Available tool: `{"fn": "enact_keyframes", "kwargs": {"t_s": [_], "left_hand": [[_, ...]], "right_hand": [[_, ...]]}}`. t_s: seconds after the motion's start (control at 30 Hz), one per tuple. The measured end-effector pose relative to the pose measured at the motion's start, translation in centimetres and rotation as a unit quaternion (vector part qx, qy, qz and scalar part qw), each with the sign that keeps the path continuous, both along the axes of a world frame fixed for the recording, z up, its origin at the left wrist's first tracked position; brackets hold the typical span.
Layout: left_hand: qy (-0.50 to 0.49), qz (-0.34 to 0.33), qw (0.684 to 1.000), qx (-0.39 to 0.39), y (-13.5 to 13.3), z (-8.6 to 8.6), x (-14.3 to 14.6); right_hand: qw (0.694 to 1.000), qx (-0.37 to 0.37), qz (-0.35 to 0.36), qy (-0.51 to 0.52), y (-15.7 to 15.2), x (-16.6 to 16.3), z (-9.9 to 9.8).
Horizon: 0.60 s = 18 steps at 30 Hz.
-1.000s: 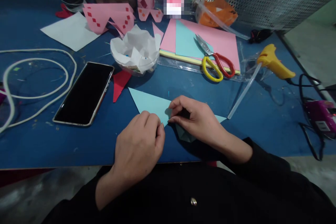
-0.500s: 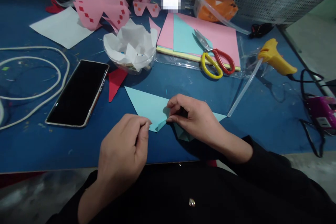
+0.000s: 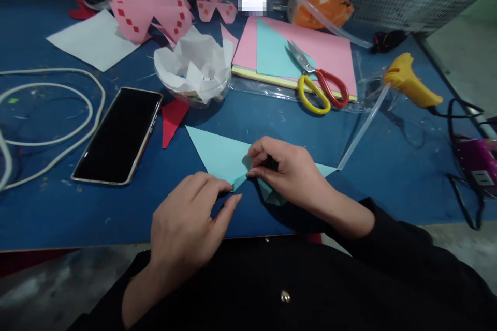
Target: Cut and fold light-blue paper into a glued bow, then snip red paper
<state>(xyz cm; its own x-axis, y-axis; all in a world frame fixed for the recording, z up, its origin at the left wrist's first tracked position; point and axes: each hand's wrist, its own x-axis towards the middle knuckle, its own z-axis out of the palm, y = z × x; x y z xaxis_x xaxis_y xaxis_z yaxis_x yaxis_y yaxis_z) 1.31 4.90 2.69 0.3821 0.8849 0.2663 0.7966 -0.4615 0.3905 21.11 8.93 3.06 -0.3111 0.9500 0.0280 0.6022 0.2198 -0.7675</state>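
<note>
A light blue sheet of paper (image 3: 217,152) lies on the blue table in front of me, with a narrow fold along its near edge. My right hand (image 3: 285,168) pinches that edge between thumb and fingers and covers the middle of the sheet. Behind its palm, a folded part of the paper sticks out toward me. My left hand (image 3: 194,217) is beside the fold; its index fingertip touches the paper there, and its thumb stands apart, holding nothing.
A phone (image 3: 118,137) and white cable lie left. Beyond are a paper-lined bowl (image 3: 194,75), red paper scrap (image 3: 173,119), and scissors (image 3: 316,75) on stacked coloured paper (image 3: 330,49). A yellow glue gun (image 3: 409,80) with a glue stick (image 3: 363,129) rests right, the stick's end near the sheet's corner.
My left hand has shifted right toward the fold, and its thumb has parted from the index finger. The right hand keeps its pinch in nearly the same place.
</note>
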Motion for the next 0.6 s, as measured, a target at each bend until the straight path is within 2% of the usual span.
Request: {"fn": "enact_keyframes", "kwargs": {"t_s": [0.23,0.6], "left_hand": [[-0.005,0.007,1.000,-0.007,0.09,-0.15,0.07],[0.005,0.053,0.998,-0.042,0.18,0.16,0.47]], "right_hand": [[1.000,0.002,0.003,-0.003,0.02,0.01,0.08],[1.000,0.010,0.006,-0.001,0.00,-0.03,-0.02]]}}
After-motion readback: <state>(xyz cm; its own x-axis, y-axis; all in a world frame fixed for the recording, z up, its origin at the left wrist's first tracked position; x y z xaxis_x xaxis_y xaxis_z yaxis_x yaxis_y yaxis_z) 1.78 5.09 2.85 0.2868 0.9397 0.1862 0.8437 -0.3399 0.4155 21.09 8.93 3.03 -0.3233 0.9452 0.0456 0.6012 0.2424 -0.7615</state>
